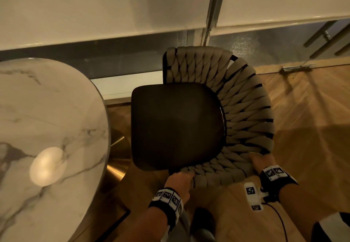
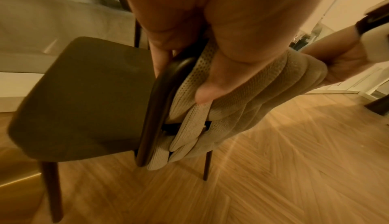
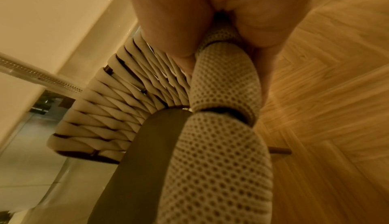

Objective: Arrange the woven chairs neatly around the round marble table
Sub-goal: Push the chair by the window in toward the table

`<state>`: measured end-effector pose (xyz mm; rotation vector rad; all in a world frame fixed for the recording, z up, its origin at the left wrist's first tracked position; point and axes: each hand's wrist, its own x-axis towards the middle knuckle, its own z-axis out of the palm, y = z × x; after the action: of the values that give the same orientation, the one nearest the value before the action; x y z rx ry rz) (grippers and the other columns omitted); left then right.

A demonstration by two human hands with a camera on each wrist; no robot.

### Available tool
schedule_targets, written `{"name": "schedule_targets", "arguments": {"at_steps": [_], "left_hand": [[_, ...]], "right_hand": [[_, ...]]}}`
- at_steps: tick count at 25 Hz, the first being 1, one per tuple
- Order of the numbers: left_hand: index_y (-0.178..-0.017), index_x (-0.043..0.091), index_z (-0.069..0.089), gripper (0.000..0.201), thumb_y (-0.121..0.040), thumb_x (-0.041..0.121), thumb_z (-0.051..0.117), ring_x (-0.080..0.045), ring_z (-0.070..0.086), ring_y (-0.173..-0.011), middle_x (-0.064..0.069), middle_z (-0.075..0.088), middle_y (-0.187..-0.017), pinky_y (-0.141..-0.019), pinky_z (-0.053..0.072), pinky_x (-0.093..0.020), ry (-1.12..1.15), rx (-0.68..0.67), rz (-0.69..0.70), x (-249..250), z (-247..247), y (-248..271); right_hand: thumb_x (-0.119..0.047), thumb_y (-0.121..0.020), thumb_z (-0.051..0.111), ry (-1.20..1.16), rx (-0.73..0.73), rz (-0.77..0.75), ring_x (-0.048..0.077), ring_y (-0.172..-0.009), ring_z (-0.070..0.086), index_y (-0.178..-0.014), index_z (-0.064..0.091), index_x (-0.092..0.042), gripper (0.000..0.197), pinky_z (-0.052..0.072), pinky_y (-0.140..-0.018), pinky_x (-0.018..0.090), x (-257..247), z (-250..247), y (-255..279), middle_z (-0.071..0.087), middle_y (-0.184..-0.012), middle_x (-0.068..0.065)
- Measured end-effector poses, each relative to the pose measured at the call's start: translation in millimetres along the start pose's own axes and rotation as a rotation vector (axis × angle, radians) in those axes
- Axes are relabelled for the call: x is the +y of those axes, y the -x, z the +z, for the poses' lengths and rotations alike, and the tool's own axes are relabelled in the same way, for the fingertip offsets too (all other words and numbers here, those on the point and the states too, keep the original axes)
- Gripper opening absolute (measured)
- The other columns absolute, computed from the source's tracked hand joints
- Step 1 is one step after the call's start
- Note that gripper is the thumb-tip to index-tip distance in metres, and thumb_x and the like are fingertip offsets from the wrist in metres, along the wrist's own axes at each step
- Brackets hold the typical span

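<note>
A woven chair (image 1: 244, 109) with a dark seat (image 1: 176, 126) and a beige braided backrest stands right of the round marble table (image 1: 47, 109), its seat front facing the table. My left hand (image 1: 180, 180) grips the near end of the woven backrest (image 2: 242, 97), thumb over the weave and fingers curled behind the dark frame. My right hand (image 1: 262, 163) grips the backrest rim further right, fingers wrapped over the mesh cords (image 3: 225, 81). In the left wrist view the chair's dark legs (image 2: 207, 164) reach down to the floor.
The table's brass base (image 1: 117, 158) lies between table and chair. A white roller blind (image 1: 113, 5) hangs over a glass wall with a bead chain (image 1: 212, 14) behind the chair. Herringbone wood floor (image 1: 312, 128) spreads to the right. My shoe (image 1: 202, 222) is below the hands.
</note>
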<state>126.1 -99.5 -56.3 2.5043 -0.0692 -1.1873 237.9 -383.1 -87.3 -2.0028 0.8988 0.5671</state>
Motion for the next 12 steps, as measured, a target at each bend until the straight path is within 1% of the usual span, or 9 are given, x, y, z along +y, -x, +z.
{"name": "schedule_targets", "arguments": {"at_steps": [1,3,5,6,7,9,10,11,12], "left_hand": [[-0.139,0.025,0.041,0.061,-0.083,0.005,0.056,-0.035,0.052,-0.123,-0.01,0.054,-0.136,-0.103,0.045,-0.047,0.0,0.012,-0.005,-5.7,-3.1,-2.7],[-0.135,0.026,0.045,0.056,-0.084,0.005,0.054,-0.035,0.054,-0.12,-0.01,0.057,-0.133,-0.102,0.047,-0.046,-0.013,0.023,-0.017,-17.5,-6.5,-7.3],[-0.133,0.026,0.046,0.055,-0.084,0.005,0.055,-0.035,0.055,-0.12,-0.01,0.058,-0.131,-0.101,0.048,-0.046,-0.03,0.017,-0.025,-27.5,-7.3,-8.8],[-0.134,0.027,0.045,0.055,-0.084,0.006,0.057,-0.035,0.055,-0.119,-0.009,0.058,-0.131,-0.101,0.048,-0.046,-0.031,0.013,-0.028,-32.2,-5.9,-9.3],[-0.135,0.027,0.044,0.056,-0.084,0.007,0.058,-0.035,0.056,-0.119,-0.009,0.059,-0.131,-0.1,0.049,-0.046,-0.032,0.012,-0.029,-35.5,-3.8,-8.6],[-0.135,0.026,0.044,0.056,-0.083,0.009,0.059,-0.034,0.056,-0.118,-0.007,0.058,-0.131,-0.1,0.049,-0.045,-0.03,0.024,-0.033,-39.5,0.6,-7.0],[-0.134,0.026,0.043,0.056,-0.083,0.009,0.059,-0.033,0.056,-0.118,-0.007,0.058,-0.131,-0.1,0.049,-0.045,-0.027,0.027,-0.03,-41.4,3.8,-6.2],[-0.135,0.025,0.042,0.057,-0.083,0.009,0.059,-0.033,0.056,-0.118,-0.007,0.058,-0.131,-0.1,0.049,-0.044,-0.021,0.031,-0.035,-41.8,6.0,-6.7],[-0.135,0.025,0.042,0.057,-0.083,0.008,0.059,-0.032,0.056,-0.118,-0.007,0.058,-0.13,-0.1,0.049,-0.044,-0.015,0.033,-0.041,-42.0,7.9,-6.3]], "right_hand": [[-0.011,-0.087,0.067,-0.011,0.007,0.008,0.036,-0.094,0.062,-0.094,0.062,-0.011,0.009,0.055,-0.086,0.047,0.9,5.1,-0.4,0.064,-0.097,0.014],[-0.01,-0.087,0.067,0.005,0.014,0.008,0.035,-0.089,0.063,-0.089,0.063,-0.008,0.004,0.057,-0.083,0.048,3.2,18.2,-0.5,0.066,-0.092,0.013],[-0.013,-0.084,0.067,0.045,0.041,0.004,0.038,-0.081,0.064,-0.087,0.064,-0.008,0.006,0.059,-0.077,0.055,7.1,30.6,-4.4,0.068,-0.089,0.018],[-0.014,-0.083,0.067,0.041,0.06,0.01,0.038,-0.08,0.064,-0.088,0.064,-0.009,0.008,0.06,-0.075,0.054,5.8,35.3,-3.7,0.068,-0.088,0.017],[-0.014,-0.083,0.068,0.016,0.068,0.019,0.038,-0.081,0.064,-0.091,0.065,-0.009,0.01,0.059,-0.074,0.05,2.8,37.6,0.5,0.067,-0.087,0.016],[-0.012,-0.083,0.069,-0.037,0.046,0.027,0.035,-0.085,0.064,-0.097,0.066,-0.008,0.015,0.054,-0.069,0.039,1.8,38.7,5.7,0.066,-0.091,0.014],[-0.011,-0.082,0.07,-0.066,0.031,0.007,0.034,-0.087,0.064,-0.101,0.066,-0.007,0.02,0.052,-0.069,0.037,5.7,39.1,6.2,0.066,-0.094,0.013],[-0.014,-0.08,0.071,-0.087,0.025,-0.005,0.034,-0.091,0.064,-0.105,0.065,-0.007,0.027,0.054,-0.071,0.038,8.0,39.6,6.8,0.067,-0.099,0.013],[-0.02,-0.076,0.073,-0.094,0.008,0.0,0.033,-0.097,0.065,-0.11,0.063,-0.01,0.037,0.057,-0.076,0.042,19.3,40.6,-1.4,0.067,-0.105,0.011]]}}
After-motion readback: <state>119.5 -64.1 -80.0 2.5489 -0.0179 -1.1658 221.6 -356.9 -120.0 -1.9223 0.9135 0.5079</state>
